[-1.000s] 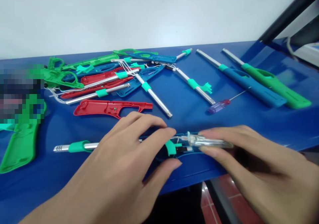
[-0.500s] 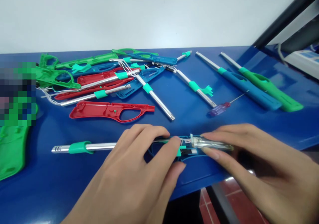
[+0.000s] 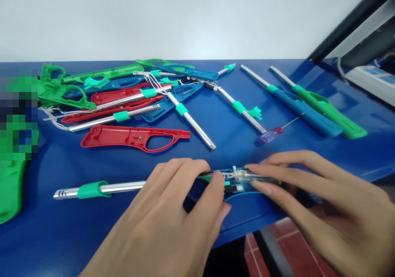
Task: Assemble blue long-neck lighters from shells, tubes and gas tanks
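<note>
My left hand (image 3: 173, 211) is closed on a blue lighter shell (image 3: 247, 186) near the table's front edge, its fingers over the trigger area. A silver tube (image 3: 123, 186) with a green clip (image 3: 94, 190) runs out leftward from under that hand. Between thumb and fingers, my right hand (image 3: 321, 195) pinches a clear fuel tank (image 3: 256, 176) over the shell's right part. White wires and a small black piece (image 3: 233, 189) show between the hands. The fingers hide much of the shell's inside.
Behind lie red (image 3: 132, 138), green and blue shells with loose silver tubes. Two lighters, blue (image 3: 308, 108) and green (image 3: 336, 114), lie at the right beside a purple screwdriver (image 3: 270, 135). A white power strip (image 3: 372, 81) stands far right. A large green shell (image 3: 12, 190) is at left.
The tube's left end has shifted left and slightly down. The clear tank has moved slightly left with my right hand's fingers still on it. The camera view has shifted a little.
</note>
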{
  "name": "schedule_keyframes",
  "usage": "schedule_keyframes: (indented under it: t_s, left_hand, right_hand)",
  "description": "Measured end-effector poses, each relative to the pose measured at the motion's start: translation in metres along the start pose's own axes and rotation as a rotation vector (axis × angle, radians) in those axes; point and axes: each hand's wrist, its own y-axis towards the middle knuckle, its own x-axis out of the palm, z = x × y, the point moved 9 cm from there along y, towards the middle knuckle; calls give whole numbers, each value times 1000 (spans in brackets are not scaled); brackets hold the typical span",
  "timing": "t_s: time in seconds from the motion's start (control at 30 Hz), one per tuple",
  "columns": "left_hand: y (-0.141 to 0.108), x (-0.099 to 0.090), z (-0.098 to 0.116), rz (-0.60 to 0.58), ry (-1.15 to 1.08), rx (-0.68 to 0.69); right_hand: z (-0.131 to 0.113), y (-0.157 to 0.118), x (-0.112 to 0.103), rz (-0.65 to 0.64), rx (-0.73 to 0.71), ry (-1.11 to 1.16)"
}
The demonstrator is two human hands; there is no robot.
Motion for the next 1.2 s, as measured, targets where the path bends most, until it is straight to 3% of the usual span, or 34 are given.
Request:
schedule_keyframes:
  t_s: [0.33, 0.57, 0.73, 1.2]
  left_hand:
    - [1, -1, 0, 17, -15, 27]
    - [-1, -8, 7, 116, 21, 88]
    - [1, -6, 5, 61, 7, 54]
    - [8, -11, 7, 54, -4, 106]
  right_hand:
    - [0, 7, 0, -51, -34, 70]
    - [1, 12, 3, -64, -23, 133]
    - [-2, 12, 5, -95, -15, 106]
    - [-4, 23, 5, -70, 33, 160]
